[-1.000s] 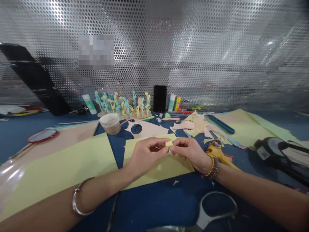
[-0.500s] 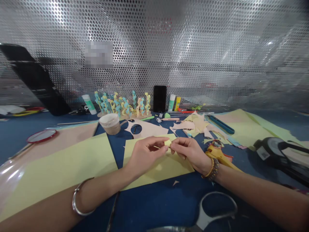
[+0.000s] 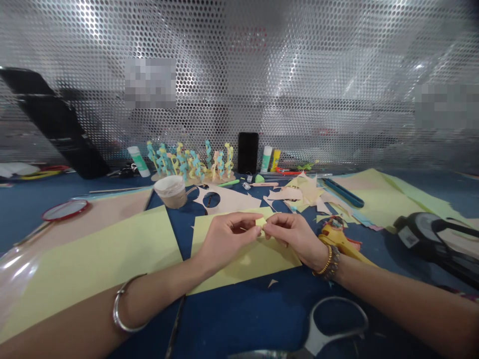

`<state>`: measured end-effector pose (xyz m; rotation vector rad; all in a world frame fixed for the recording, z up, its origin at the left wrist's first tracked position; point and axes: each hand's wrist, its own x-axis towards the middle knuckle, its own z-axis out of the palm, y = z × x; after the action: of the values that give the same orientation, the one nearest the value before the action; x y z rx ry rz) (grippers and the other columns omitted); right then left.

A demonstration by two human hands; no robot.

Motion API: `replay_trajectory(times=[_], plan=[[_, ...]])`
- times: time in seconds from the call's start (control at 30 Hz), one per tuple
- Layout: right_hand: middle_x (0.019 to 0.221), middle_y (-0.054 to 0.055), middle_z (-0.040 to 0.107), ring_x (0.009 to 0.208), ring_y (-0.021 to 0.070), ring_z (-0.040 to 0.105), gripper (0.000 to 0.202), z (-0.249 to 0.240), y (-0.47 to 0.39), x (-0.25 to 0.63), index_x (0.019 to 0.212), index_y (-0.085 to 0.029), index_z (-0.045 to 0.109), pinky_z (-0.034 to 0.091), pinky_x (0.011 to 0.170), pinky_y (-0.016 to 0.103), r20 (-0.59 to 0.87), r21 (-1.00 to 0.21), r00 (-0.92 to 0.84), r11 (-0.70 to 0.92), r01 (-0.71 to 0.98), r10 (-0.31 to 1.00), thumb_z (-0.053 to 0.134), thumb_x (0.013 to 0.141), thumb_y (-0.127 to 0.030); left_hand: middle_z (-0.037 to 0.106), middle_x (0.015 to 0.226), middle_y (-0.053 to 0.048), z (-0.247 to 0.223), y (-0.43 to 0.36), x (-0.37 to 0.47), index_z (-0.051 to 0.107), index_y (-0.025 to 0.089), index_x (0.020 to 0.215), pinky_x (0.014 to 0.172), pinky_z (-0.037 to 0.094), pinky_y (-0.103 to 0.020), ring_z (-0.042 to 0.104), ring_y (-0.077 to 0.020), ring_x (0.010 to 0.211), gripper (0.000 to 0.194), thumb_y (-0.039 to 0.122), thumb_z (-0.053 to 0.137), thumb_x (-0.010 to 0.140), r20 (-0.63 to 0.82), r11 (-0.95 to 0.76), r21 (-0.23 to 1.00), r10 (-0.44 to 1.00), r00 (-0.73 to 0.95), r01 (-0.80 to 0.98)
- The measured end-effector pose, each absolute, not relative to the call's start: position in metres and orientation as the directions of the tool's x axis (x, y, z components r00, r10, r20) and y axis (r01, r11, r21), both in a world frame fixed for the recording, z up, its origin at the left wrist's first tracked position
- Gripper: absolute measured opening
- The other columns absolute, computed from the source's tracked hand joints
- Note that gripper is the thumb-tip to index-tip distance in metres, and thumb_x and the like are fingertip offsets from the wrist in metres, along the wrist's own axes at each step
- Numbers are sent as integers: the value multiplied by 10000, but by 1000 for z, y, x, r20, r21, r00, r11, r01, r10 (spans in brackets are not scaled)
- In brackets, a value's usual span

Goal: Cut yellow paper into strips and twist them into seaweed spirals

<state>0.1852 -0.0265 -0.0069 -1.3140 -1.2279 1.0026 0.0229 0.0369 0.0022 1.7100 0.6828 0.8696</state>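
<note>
Between my two hands is a small yellow paper piece (image 3: 261,222). My left hand (image 3: 231,237) pinches it from the left with thumb and index finger. From the right, my right hand (image 3: 290,233) grips its edge with closed fingertips, which partly hide it. Both hands are over a yellow sheet (image 3: 243,264) lying on the blue table (image 3: 224,324). Behind them stands a row of twisted blue, yellow and pink paper stalks (image 3: 194,164) on a base. A pale sheet with a round hole (image 3: 239,199) lies just beyond my hands.
A beige cup (image 3: 171,192) stands left of centre. Scissors (image 3: 318,339) lie at the front edge. A yellow tool (image 3: 342,239) and a black device (image 3: 419,237) are at right, paper scraps (image 3: 303,192) behind. A phone (image 3: 248,152) leans upright beside glue sticks (image 3: 266,158).
The fingertips and the small yellow piece have shifted very slightly. Otherwise the hands hold nearly the same pose.
</note>
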Motion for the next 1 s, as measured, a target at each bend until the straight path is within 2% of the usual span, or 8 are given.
replay_trajectory(times=[0.1, 0.23, 0.37, 0.73, 1.0], plan=[[475, -59, 468, 425, 43, 298, 250, -8, -27, 186, 620, -150, 628, 248, 451, 222, 69, -990, 125, 52, 135, 990, 682, 703, -379, 653, 656, 13, 3, 38, 23, 730, 178, 896, 577, 474, -193, 571, -92, 592, 219, 200, 681, 683, 182, -242, 970, 792, 582, 26], [550, -33, 539, 435, 39, 321, 251, -9, -27, 186, 638, -145, 633, 245, 439, 212, 53, -992, 122, 38, 123, 991, 676, 709, -382, 682, 701, -13, 2, 40, 23, 722, 164, 915, 603, 471, -217, 595, -114, 630, 243, 215, 688, 680, 128, -171, 985, 777, 617, 11], [553, -30, 546, 428, 36, 332, 238, -8, -27, 186, 632, -145, 626, 243, 427, 202, 43, -992, 122, 28, 126, 992, 671, 705, -367, 691, 701, -16, 2, 41, 24, 723, 160, 903, 622, 472, -224, 602, -115, 631, 246, 201, 701, 661, 104, -123, 992, 778, 620, -12], [516, -45, 518, 447, 43, 345, 199, -9, -26, 185, 603, -151, 618, 276, 447, 202, 52, -992, 137, 36, 121, 989, 691, 663, -325, 711, 716, -31, 3, 40, 25, 728, 152, 871, 622, 485, -235, 621, -127, 630, 237, 186, 704, 638, 81, -92, 996, 783, 617, -14], [560, -32, 567, 514, 62, 446, 223, -9, -26, 185, 615, -150, 626, 343, 516, 207, 30, -998, 131, 22, 62, 991, 733, 631, -345, 703, 699, -14, 1, 40, 24, 731, 166, 863, 612, 476, -218, 609, -110, 614, 218, 188, 706, 647, 98, -91, 995, 776, 623, -44]])
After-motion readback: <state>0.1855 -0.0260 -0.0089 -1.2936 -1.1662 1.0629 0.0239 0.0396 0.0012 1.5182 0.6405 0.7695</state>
